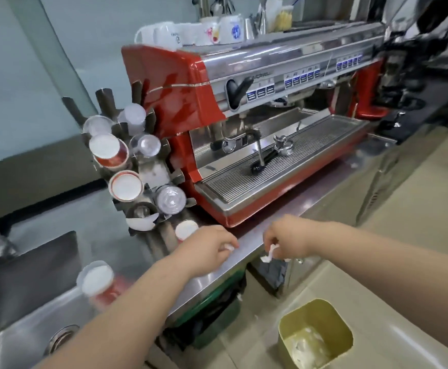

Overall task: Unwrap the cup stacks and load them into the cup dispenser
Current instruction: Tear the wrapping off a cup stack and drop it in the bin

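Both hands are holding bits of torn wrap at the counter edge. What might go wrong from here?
1. The scrap of clear plastic wrap pinched in the right hand hangs short of the yellow square waste bin, so it may drop onto the floor.
2. The red-and-white paper cup stack beside the steel sink sits close to the left forearm and could be knocked in.

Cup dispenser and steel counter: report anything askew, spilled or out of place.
One slot near the bottom of the dark multi-tube cup dispenser holds a white cup that looks crushed and tipped out. A red-and-white paper cup stack lies on its side on the steel counter by the sink. White scraps dot the floor beside the yellow bin.
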Demonstrator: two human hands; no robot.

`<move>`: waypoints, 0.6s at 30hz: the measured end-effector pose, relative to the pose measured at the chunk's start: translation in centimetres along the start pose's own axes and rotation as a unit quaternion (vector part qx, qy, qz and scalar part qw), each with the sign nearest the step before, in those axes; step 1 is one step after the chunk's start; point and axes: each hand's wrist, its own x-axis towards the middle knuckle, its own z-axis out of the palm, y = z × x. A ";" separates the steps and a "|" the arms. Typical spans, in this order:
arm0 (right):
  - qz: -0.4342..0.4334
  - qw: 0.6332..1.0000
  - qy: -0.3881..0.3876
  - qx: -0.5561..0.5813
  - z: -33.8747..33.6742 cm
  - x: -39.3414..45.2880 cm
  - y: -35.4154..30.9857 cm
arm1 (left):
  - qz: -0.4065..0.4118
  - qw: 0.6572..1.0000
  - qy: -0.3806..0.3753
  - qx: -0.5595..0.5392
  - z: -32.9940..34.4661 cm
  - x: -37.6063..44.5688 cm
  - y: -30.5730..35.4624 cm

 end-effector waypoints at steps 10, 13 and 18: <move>0.068 0.991 -0.036 0.112 8.8 -5.9 12.1 | -0.013 0.993 -0.115 -0.014 11.9 8.5 6.5; 0.091 0.981 -0.047 0.167 13.7 -6.3 15.2 | -0.008 0.986 -0.162 -0.026 17.2 10.0 7.6; 0.140 0.956 -0.087 0.244 23.5 -6.5 18.8 | -0.010 0.963 -0.263 -0.052 27.6 11.1 7.4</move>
